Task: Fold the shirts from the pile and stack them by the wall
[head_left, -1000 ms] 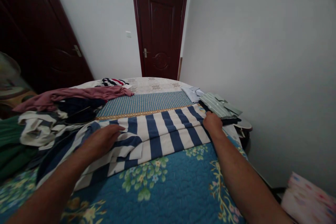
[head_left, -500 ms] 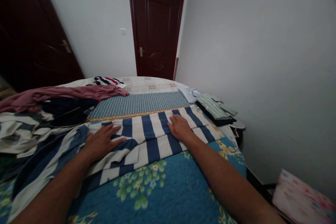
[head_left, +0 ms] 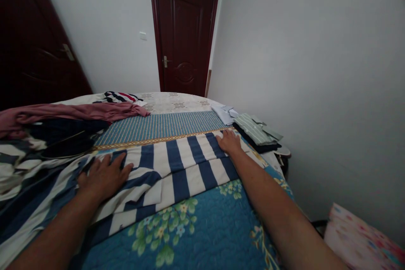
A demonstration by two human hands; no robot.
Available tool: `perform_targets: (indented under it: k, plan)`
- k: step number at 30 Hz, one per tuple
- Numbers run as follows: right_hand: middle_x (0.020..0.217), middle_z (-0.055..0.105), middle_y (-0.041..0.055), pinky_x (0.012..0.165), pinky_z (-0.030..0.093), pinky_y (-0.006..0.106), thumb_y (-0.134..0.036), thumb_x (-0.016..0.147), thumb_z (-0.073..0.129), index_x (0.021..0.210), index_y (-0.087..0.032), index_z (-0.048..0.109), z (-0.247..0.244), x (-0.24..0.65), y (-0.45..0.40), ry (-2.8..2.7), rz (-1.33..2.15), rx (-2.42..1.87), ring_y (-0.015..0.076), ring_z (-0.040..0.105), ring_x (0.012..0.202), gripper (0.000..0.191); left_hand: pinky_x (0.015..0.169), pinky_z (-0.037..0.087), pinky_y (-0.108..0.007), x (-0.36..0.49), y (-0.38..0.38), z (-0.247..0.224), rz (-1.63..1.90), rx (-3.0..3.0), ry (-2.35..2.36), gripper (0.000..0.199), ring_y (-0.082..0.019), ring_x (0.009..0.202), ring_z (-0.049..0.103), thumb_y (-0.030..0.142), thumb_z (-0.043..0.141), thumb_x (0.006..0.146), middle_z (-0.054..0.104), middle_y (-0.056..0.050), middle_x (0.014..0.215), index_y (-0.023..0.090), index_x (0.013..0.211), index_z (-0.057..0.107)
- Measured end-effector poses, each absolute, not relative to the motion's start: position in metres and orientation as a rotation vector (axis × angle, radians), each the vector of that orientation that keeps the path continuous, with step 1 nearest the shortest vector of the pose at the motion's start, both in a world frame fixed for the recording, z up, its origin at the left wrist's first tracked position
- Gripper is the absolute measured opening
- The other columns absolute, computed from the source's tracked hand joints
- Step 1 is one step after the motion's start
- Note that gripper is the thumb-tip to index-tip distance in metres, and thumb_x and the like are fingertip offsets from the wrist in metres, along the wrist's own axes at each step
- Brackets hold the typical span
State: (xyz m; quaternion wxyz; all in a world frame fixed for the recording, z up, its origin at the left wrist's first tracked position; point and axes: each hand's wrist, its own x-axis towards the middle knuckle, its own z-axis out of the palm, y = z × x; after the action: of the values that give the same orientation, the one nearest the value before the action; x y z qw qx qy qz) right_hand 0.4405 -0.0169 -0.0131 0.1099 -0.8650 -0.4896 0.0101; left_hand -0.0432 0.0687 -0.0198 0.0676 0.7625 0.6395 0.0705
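Observation:
A navy-and-white striped garment (head_left: 196, 151), seemingly a shirt, lies across the bed in a long strip, with one layer turned over another. My left hand (head_left: 106, 176) rests flat on its bunched left part, fingers spread. Near the strip's right end, my right hand (head_left: 230, 141) lies palm down on the cloth, fingers stretched forward and a little apart. My right forearm covers part of that end. Around the left hand the fabric is creased, and a loose flap folds back beside it.
A blue floral quilt (head_left: 215, 228) covers the bed. Heaped at left are a pink garment (head_left: 82, 114) and dark clothes (head_left: 72, 135). Folded clothes, including a green striped shirt (head_left: 256, 128) and a pale blue one (head_left: 224, 113), lie along the right edge by the wall.
My right hand has slid right along the garment towards its end. My left hand has shifted left over the bunched part. The view has turned slightly right.

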Motion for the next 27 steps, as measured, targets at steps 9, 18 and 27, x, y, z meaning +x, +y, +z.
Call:
perform_targets:
  k: [9, 18, 27]
  plan:
    - [0.166, 0.046, 0.0279, 0.124, 0.032, 0.061, -0.051, 0.109, 0.038, 0.155, -0.004, 0.051, -0.019, 0.449, -0.016, -1.389, -0.117, -2.539, 0.0401, 0.037, 0.157, 0.068, 0.124, 0.033, -0.065, -0.043, 0.045, -0.002, 0.138, 2.292, 2.066, 0.094, -0.048, 0.159, 0.037, 0.080, 0.047, 0.092, 0.045, -0.027, 0.169, 0.016, 0.160, 0.054]
    - [0.153, 0.060, 0.0284, 0.124, 0.038, 0.056, -0.035, 0.105, 0.036, 0.144, -0.005, 0.060, -0.031, 0.453, -0.016, -1.701, -0.555, -1.999, 0.0356, 0.053, 0.146, 0.055, 0.135, 0.019, -0.052, -0.025, 0.021, -0.002, 0.394, 2.612, 1.707, 0.048, -0.031, 0.163, 0.036, 0.037, 0.046, 0.107, 0.053, -0.010, 0.167, 0.030, 0.151, 0.063]
    - [0.163, 0.055, 0.0181, 0.127, 0.042, 0.056, -0.038, 0.107, 0.043, 0.156, -0.016, 0.058, -0.028, 0.314, -0.025, -2.175, -0.193, -1.535, 0.0315, 0.050, 0.153, 0.056, 0.109, 0.049, -0.056, -0.044, 0.027, 0.016, 0.566, 2.350, 2.156, 0.042, -0.043, 0.131, 0.062, 0.040, 0.063, 0.099, 0.068, -0.024, 0.136, 0.018, 0.134, 0.069]
